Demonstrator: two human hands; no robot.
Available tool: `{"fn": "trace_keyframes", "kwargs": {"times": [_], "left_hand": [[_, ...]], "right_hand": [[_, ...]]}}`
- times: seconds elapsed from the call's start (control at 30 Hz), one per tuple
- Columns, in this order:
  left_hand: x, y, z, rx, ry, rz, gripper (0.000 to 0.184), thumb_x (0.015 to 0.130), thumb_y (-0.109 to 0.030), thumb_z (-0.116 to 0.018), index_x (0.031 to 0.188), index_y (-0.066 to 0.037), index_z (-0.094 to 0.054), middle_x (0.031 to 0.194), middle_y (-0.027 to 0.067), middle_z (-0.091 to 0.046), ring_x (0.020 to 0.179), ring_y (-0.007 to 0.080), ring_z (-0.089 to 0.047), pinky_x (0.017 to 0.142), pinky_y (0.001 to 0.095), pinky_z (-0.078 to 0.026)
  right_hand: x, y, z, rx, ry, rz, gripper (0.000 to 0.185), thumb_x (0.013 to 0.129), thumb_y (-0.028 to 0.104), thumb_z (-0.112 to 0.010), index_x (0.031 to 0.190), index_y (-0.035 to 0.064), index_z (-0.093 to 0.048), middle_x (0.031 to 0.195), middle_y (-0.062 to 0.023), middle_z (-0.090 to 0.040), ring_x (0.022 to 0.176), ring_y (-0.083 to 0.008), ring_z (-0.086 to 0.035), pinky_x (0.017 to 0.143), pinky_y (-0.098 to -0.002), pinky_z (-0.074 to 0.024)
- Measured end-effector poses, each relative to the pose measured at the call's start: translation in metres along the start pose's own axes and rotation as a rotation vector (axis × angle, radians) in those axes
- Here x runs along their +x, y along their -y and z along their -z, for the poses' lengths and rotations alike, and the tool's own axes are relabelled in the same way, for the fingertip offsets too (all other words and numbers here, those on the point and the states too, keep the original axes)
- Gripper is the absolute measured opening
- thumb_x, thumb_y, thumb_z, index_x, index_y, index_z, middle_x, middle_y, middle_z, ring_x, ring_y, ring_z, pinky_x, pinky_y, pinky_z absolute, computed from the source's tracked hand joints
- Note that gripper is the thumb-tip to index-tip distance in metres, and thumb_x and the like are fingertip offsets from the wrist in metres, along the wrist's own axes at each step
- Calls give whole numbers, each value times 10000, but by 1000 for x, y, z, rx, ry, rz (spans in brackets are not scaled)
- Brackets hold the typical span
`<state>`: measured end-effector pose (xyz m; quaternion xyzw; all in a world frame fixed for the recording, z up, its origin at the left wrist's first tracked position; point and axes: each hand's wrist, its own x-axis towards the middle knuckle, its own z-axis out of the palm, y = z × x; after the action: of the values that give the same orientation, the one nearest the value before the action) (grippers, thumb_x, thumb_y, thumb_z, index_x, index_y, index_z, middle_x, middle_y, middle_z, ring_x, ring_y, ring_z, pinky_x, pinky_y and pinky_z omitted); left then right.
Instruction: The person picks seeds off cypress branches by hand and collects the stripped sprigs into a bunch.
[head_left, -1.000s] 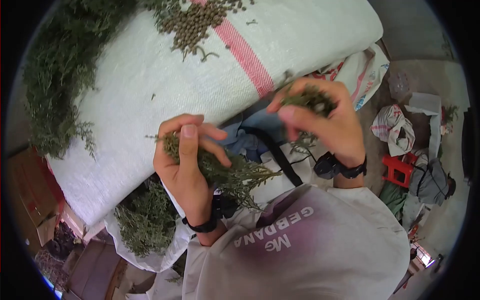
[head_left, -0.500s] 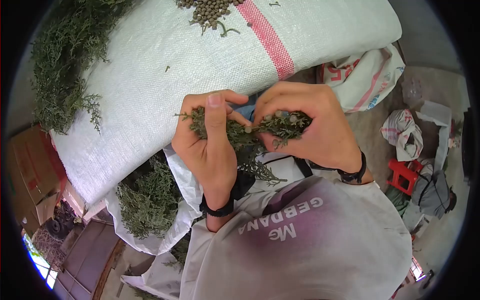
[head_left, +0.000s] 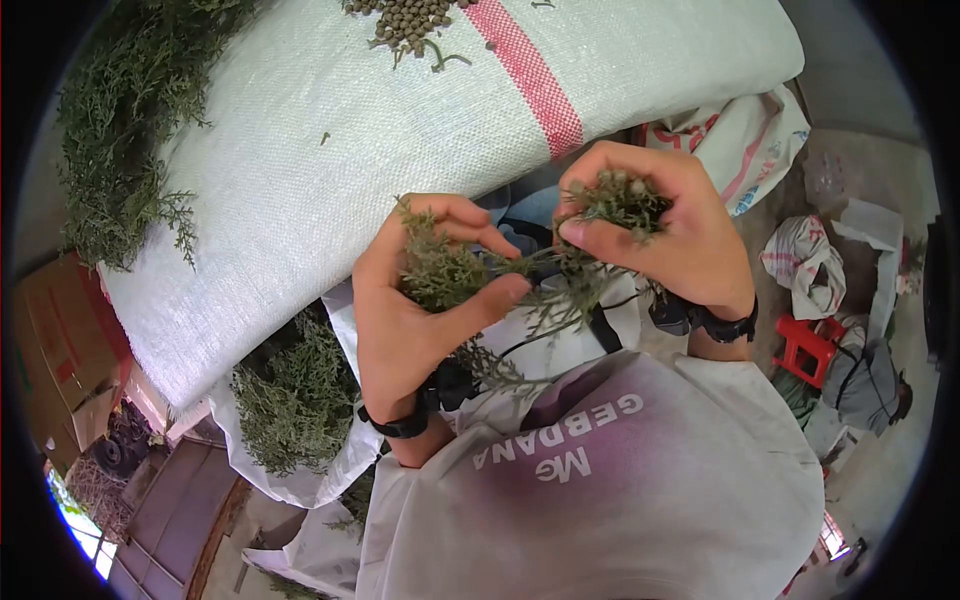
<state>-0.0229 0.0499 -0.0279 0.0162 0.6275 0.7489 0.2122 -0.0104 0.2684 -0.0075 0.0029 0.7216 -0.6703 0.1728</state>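
Several green conifer sprigs [head_left: 440, 270] lie across the palm of my left hand [head_left: 395, 310], whose fingers and thumb curl round the stems. My right hand [head_left: 695, 235] is closed round a bunch of sprigs with small round cones [head_left: 620, 205], its thumb pressing on them. Thin stems and foliage stretch between the two hands and hang below. Both hands are in front of my chest, just off the near edge of a stuffed white woven sack [head_left: 350, 170]. A small heap of round brown cones [head_left: 405, 22] sits on the sack.
Leafy conifer branches [head_left: 120, 140] lie on the sack's left end. An open white bag [head_left: 345, 465] holding more foliage [head_left: 295, 400] stands below it. Cardboard boxes [head_left: 65, 340] are at the left. A red stool [head_left: 808, 350] and other sacks [head_left: 805, 265] are on the floor at right.
My hands have moved apart. The right hand went up and right with its bunch and turned, and the left thumb swung inward over the stems.
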Motion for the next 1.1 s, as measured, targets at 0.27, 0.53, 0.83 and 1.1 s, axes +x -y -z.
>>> {"fn": "trace_keyframes", "kwargs": {"times": [0.27, 0.53, 0.83, 1.1], "left_hand": [[-6, 18, 19, -332, -22, 72, 290, 864, -69, -683, 1097, 75, -587, 637, 22, -594, 508, 68, -489, 488, 211, -366], [8, 16, -12, -639, 7, 37, 221, 909, -113, -666, 1024, 76, -654, 625, 7, -585, 473, 35, -433, 441, 198, -305], [11, 24, -38, -93, -117, -113, 79, 895, -40, -677, 967, -8, -673, 864, -5, -648, 660, 31, -543, 573, 176, -396], [5, 33, -44, -309, 187, 37, 164, 885, -54, -699, 1012, 24, -631, 908, 25, -651, 818, 70, -563, 701, 206, -446]], "right_hand": [[-6, -4, 19, 142, -208, 61, 164, 853, 9, -715, 985, -11, -620, 951, -20, -661, 879, -72, -598, 774, -220, -484], [-7, -2, 6, 137, 27, 5, 149, 840, 37, -703, 940, -11, -604, 851, -67, -665, 786, -98, -610, 714, -239, -470], [-5, -3, 21, -9, 17, 19, 191, 791, 43, -756, 937, -13, -647, 882, -63, -672, 801, -115, -623, 734, -243, -480], [4, 12, 27, -163, -18, 195, 254, 703, 28, -832, 926, -21, -720, 903, -90, -690, 797, -126, -638, 713, -246, -483]]}}
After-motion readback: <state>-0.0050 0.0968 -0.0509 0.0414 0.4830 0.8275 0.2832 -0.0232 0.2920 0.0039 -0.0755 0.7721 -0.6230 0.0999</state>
